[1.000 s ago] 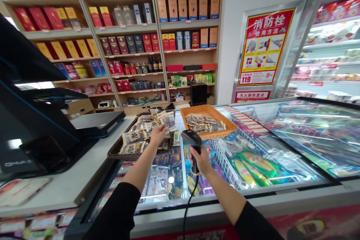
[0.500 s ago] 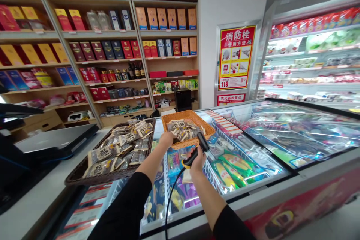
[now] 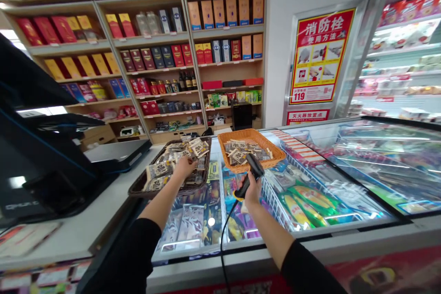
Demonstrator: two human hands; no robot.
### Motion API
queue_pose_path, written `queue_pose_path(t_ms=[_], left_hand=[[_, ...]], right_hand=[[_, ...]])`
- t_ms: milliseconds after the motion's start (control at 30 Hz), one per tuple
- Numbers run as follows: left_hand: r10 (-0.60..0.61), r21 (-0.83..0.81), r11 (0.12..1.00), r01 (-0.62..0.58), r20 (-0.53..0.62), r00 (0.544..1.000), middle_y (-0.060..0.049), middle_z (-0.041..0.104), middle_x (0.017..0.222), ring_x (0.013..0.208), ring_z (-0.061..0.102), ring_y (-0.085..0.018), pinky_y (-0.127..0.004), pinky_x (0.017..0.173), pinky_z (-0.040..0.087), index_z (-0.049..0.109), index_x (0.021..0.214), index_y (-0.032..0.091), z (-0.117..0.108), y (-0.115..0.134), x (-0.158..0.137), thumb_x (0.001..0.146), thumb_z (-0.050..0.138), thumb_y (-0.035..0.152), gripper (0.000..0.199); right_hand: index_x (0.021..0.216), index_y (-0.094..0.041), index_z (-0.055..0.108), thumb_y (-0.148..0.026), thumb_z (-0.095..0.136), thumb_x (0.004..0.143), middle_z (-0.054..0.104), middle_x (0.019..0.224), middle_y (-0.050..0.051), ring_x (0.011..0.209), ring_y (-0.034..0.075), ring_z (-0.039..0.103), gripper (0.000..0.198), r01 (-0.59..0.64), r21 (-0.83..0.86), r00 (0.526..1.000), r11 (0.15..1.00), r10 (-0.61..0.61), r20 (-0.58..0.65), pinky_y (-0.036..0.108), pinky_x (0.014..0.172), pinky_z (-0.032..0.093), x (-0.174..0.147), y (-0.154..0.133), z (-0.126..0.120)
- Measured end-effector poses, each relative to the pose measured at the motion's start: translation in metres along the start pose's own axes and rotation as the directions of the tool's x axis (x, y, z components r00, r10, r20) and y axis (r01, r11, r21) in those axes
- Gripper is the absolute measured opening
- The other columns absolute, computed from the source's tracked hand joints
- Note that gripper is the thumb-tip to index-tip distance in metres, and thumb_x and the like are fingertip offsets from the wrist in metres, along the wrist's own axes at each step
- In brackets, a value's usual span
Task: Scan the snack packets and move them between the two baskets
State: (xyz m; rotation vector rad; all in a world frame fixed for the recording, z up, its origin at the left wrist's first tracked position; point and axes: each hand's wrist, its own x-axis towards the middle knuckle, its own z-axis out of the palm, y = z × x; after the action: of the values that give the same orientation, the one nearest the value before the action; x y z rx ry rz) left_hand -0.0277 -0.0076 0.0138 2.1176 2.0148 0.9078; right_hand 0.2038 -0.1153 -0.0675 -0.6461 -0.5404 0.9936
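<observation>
The freezer carries both baskets; its near edge runs across below them. The desk adjoins its left end, bearing a scale toward the far side. The brown basket lies toward the freezer's far left corner, meeting the desk's edge in view, so that side allows little room. The orange basket stands near the far edge, to its right, with a narrow gap between. The widest room for moving is right of the orange basket and along the near edge.

The right hand is wrapped around the handle of the scanner, whose cable drops past the near edge. The left hand is at the brown basket's right part, fingers drawn in among its packets; whether they grip one cannot be told. Other packets lie in the orange basket.

Step in hand, as judged: handling single packets. A lift would call for a sure pinch and clearance over the rim.
</observation>
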Motion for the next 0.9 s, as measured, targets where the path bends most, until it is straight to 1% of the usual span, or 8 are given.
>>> queue_pose_path(t_ms=[200, 300, 367, 433, 600, 733, 833, 900], left_hand=[[-0.217, -0.321, 0.927, 0.194, -0.038, 0.975, -0.006, 0.07, 0.068, 0.082, 0.066, -0.026, -0.029, 0.07, 0.044, 0.066, 0.074, 0.019, 0.01, -0.012, -0.001, 0.045, 0.083, 0.032, 0.035], [-0.228, -0.52, 0.821, 0.238, 0.084, 0.97, -0.004, 0.068, 0.062, 0.071, 0.065, -0.024, -0.029, 0.066, 0.046, 0.068, 0.072, 0.019, 0.008, -0.01, -0.004, 0.043, 0.081, 0.026, 0.033], [-0.207, -0.638, 0.712, 0.294, 0.21, 0.956, -0.004, 0.068, 0.062, 0.064, 0.064, -0.022, -0.029, 0.06, 0.046, 0.069, 0.07, 0.018, 0.007, -0.009, -0.009, 0.047, 0.077, 0.026, 0.025], [-0.204, -0.68, 0.657, 0.326, 0.255, 0.945, -0.004, 0.067, 0.063, 0.06, 0.062, -0.02, -0.029, 0.056, 0.045, 0.069, 0.068, 0.018, 0.006, -0.008, -0.013, 0.052, 0.073, 0.028, 0.019], [-0.158, -0.673, 0.714, 0.192, 0.112, 0.981, 0.001, 0.06, 0.058, 0.061, 0.057, -0.016, -0.024, 0.056, 0.042, 0.063, 0.058, 0.018, 0.006, -0.004, -0.017, 0.055, 0.074, 0.04, 0.025], [-0.178, -0.813, 0.568, 0.13, 0.033, 0.984, 0.002, 0.057, 0.056, 0.06, 0.059, -0.015, -0.024, 0.056, 0.046, 0.063, 0.066, 0.016, 0.004, 0.002, -0.017, 0.056, 0.075, 0.049, 0.037], [-0.149, -0.891, 0.434, 0.131, 0.073, 0.986, 0.001, 0.061, 0.061, 0.063, 0.063, -0.015, -0.026, 0.061, 0.052, 0.063, 0.077, 0.015, 0.002, 0.006, -0.019, 0.057, 0.077, 0.049, 0.041], [-0.129, -0.9, 0.411, 0.144, 0.098, 0.987, 0.001, 0.064, 0.065, 0.063, 0.065, -0.015, -0.026, 0.061, 0.054, 0.064, 0.084, 0.014, 0.003, 0.008, -0.02, 0.058, 0.078, 0.044, 0.042]], right_hand=[[0.073, -0.023, 0.044, -0.049, 0.068, 0.07, 0.051, 0.051, -0.006, 0.036, 0.01, 0.045, 0.035, -0.06, -0.019, 0.992, 0.998, 0.062, 0.113, 0.023, 0.035, 0.033, -0.015, 0.008, 0.007], [0.077, -0.023, 0.046, -0.047, 0.069, 0.07, 0.052, 0.051, -0.006, 0.035, 0.01, 0.045, 0.034, -0.086, 0.001, 0.991, 0.996, 0.086, 0.103, 0.022, 0.035, 0.034, -0.014, 0.009, 0.005], [0.078, -0.023, 0.047, -0.047, 0.07, 0.07, 0.052, 0.051, -0.006, 0.036, 0.01, 0.045, 0.034, -0.093, -0.001, 0.989, 0.996, 0.093, 0.117, 0.022, 0.035, 0.034, -0.013, 0.009, 0.004], [0.077, -0.022, 0.047, -0.047, 0.07, 0.07, 0.052, 0.051, -0.006, 0.036, 0.01, 0.045, 0.034, -0.101, -0.008, 0.986, 0.995, 0.102, 0.13, 0.022, 0.035, 0.034, -0.013, 0.009, 0.003], [0.075, -0.022, 0.046, -0.046, 0.07, 0.071, 0.052, 0.052, -0.006, 0.037, 0.01, 0.045, 0.034, -0.105, -0.037, 0.98, 0.994, 0.11, 0.163, 0.022, 0.036, 0.035, -0.017, 0.004, 0.005], [0.08, -0.021, 0.05, -0.049, 0.068, 0.072, 0.052, 0.053, -0.006, 0.037, 0.009, 0.045, 0.034, -0.054, -0.1, 0.965, 0.993, 0.078, 0.251, 0.022, 0.036, 0.034, -0.022, -0.001, 0.005], [0.079, -0.019, 0.053, -0.051, 0.063, 0.076, 0.051, 0.052, -0.004, 0.036, 0.009, 0.044, 0.034, 0.063, -0.251, 0.926, 0.966, 0.038, 0.377, 0.022, 0.037, 0.034, -0.025, -0.005, 0.005], [0.077, -0.018, 0.054, -0.05, 0.061, 0.078, 0.05, 0.049, -0.004, 0.035, 0.009, 0.044, 0.033, 0.133, -0.365, 0.907, 0.921, 0.036, 0.42, 0.023, 0.037, 0.034, -0.026, -0.008, 0.007]])
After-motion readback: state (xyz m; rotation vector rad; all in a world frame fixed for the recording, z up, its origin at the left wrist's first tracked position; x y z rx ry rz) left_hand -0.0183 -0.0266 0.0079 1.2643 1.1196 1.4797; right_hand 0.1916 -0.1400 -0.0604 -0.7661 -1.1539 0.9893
